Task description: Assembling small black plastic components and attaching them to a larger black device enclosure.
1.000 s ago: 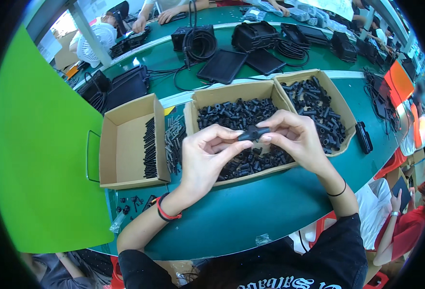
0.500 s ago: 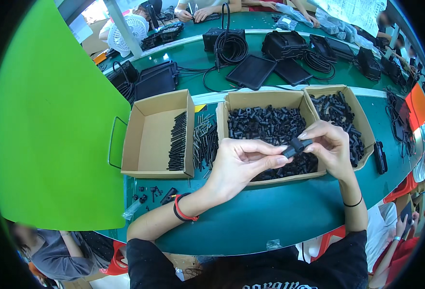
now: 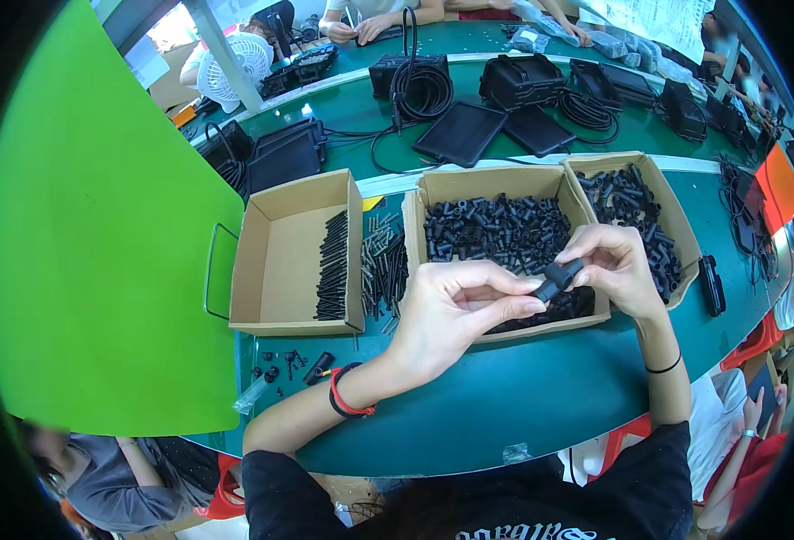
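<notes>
Between both hands, above the middle box's front right part, is a small black plastic tube-like fitting (image 3: 553, 283) with a wider collar. My left hand (image 3: 455, 301) pinches its lower left end between thumb and fingertips. At its upper right end, the fingers of my right hand (image 3: 614, 267) are closed on it. Below, an open cardboard box (image 3: 507, 183) holds many short black tubular pieces (image 3: 491, 232). A second cardboard box (image 3: 680, 202) on the right holds similar, longer black pieces (image 3: 626, 200).
The left cardboard box (image 3: 277, 229) has a row of thin black rods (image 3: 332, 270); more rods (image 3: 384, 265) lie beside it. Small black parts (image 3: 293, 364) sit at the front left. A green panel (image 3: 109, 243) stands left. Black cases and coiled cable (image 3: 421, 90) lie behind, near other people.
The fitting is tilted a little differently between my fingers, and both hands stay closed on it. The view has shifted slightly.
</notes>
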Motion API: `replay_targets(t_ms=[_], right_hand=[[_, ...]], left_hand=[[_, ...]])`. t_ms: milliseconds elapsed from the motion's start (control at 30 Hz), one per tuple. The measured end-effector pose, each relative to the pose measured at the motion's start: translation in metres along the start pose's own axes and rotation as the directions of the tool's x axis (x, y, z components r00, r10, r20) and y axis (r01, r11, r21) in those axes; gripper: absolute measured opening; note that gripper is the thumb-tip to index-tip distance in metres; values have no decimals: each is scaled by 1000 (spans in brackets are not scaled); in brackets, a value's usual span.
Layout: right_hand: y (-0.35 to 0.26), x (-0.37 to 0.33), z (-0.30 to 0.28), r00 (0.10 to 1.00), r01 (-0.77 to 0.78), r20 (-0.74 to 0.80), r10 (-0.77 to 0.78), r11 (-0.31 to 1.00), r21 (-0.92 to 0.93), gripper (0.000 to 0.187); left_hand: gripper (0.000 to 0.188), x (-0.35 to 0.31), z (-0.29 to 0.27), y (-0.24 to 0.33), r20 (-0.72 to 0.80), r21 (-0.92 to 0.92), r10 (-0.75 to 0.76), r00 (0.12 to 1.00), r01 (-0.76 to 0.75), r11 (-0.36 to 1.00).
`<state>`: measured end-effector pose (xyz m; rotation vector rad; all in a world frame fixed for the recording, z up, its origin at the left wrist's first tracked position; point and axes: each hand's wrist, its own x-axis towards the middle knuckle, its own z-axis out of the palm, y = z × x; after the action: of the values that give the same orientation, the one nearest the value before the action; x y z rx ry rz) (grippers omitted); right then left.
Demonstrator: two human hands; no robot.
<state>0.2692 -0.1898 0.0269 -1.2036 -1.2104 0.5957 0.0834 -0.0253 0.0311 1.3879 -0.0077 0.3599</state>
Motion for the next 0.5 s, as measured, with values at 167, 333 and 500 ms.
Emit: replay_targets(t_ms=[167, 333, 500], right_hand=[[-7, -1, 6, 997, 31, 76, -32, 999, 14, 17], [-12, -4, 19, 986, -88, 162, 51, 968, 235, 60], [-18, -6, 24, 961, -171, 260, 97, 945, 279, 65]], left_hand=[[66, 10, -5, 0, 258, -154, 14, 966, 27, 988], [78, 11, -9, -1, 420, -24, 5, 908, 5, 1000], [68, 13, -13, 10, 461, 177, 103, 882, -205, 963]])
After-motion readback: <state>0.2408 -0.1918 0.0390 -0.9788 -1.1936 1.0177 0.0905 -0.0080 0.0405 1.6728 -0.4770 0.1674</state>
